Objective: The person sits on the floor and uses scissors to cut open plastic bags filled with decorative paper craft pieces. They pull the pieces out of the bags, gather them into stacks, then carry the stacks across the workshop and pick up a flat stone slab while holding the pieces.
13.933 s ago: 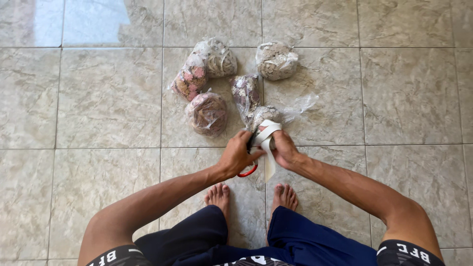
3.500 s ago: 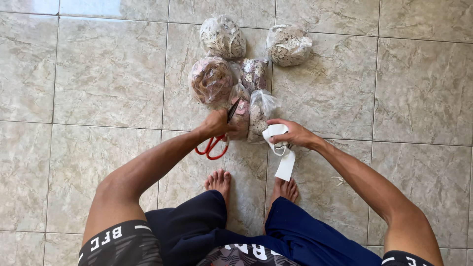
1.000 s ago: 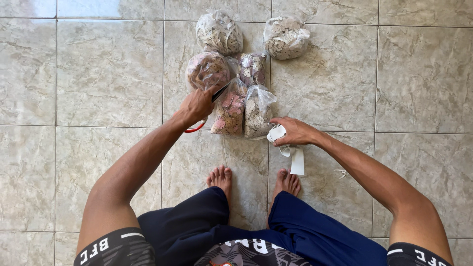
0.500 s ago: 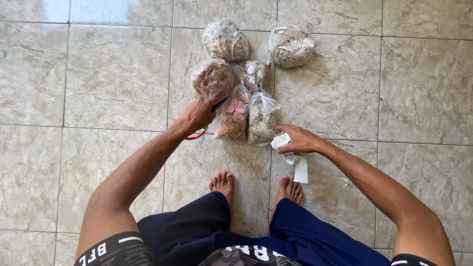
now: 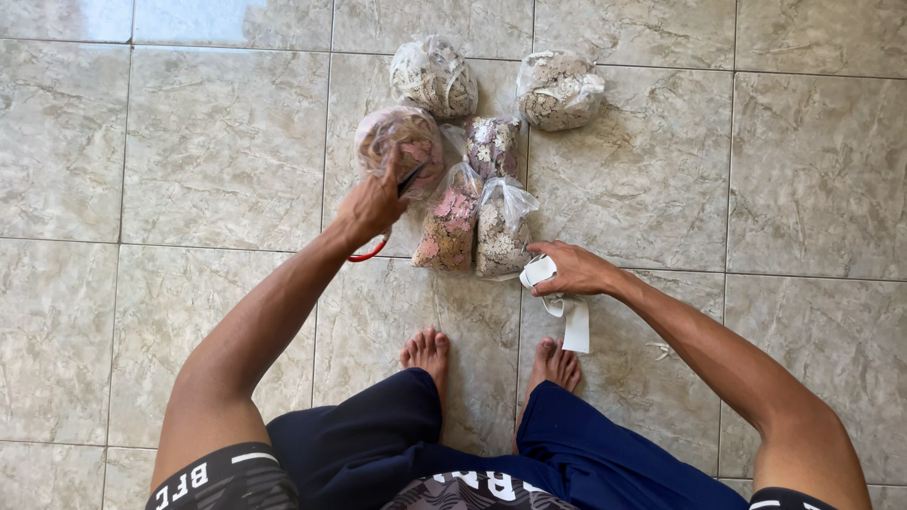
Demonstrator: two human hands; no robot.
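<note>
Gripping red-handled scissors [image 5: 392, 212], blades toward far bags [image 5: 413, 142]; left hand [image 5: 373, 203].

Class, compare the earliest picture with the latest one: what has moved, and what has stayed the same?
The left hand has taken red-handled scissors and reached forward to the pink bag. The right hand keeps the white strip. More bags now lie by the hands, including two upright ones. The person stays seated on the tiled floor.
</note>
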